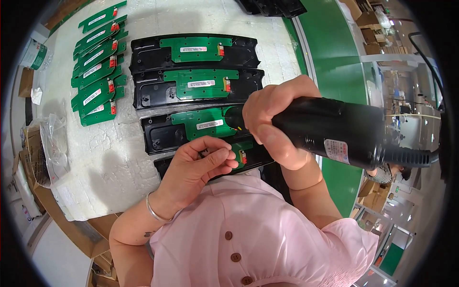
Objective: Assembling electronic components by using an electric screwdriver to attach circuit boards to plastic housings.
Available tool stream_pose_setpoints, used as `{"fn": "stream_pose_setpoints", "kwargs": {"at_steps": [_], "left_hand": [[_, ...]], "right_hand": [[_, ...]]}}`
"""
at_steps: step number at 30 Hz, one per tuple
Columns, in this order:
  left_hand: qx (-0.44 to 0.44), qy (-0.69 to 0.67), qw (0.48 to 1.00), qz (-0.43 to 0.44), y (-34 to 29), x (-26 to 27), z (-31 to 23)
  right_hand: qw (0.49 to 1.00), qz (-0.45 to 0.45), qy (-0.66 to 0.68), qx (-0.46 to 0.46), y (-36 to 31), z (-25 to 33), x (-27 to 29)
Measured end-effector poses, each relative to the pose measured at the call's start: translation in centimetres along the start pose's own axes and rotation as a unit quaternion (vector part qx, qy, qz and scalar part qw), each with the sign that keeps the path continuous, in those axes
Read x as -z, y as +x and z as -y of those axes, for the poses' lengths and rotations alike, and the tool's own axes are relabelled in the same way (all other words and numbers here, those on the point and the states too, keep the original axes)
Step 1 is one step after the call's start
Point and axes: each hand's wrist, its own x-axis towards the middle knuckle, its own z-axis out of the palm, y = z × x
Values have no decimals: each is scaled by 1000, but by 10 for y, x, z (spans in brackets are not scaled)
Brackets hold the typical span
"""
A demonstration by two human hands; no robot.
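Observation:
My right hand point(277, 122) is wrapped round a black corded electric screwdriver point(334, 125). The tool lies slantwise, its dark nose over the right part of a green circuit board point(193, 120) in a black plastic housing point(165, 135). Fingers pinched together, my left hand point(198, 165) hovers over the nearest housing point(162, 166); a small dark bit shows in its curled fingers, too small to name. That nearest housing and its board point(245, 154) are partly covered by my hand. Two more housings point(148, 91) point(148, 52) with boards sit in a row beyond.
Several loose green boards point(98, 62) with red connectors overlap in a column at the left of the white foam surface point(119, 177). Clear plastic bags point(55, 143) lie at its left edge. Black parts point(272, 7) stand at the far end. A green surface point(330, 43) runs along the right.

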Motion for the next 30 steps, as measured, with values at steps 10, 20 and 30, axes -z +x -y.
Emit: {"fn": "stream_pose_setpoints", "kwargs": {"at_steps": [10,20,30], "left_hand": [[-13,-76,997,-19,2,3,3],[-15,-114,993,27,9,-7,7],[30,-137,989,39,6,-27,11]], "right_hand": [[999,34,0,-9,9,-7,0],[955,83,207,195,-11,66,16],[972,73,138,176,-17,44,11]]}}
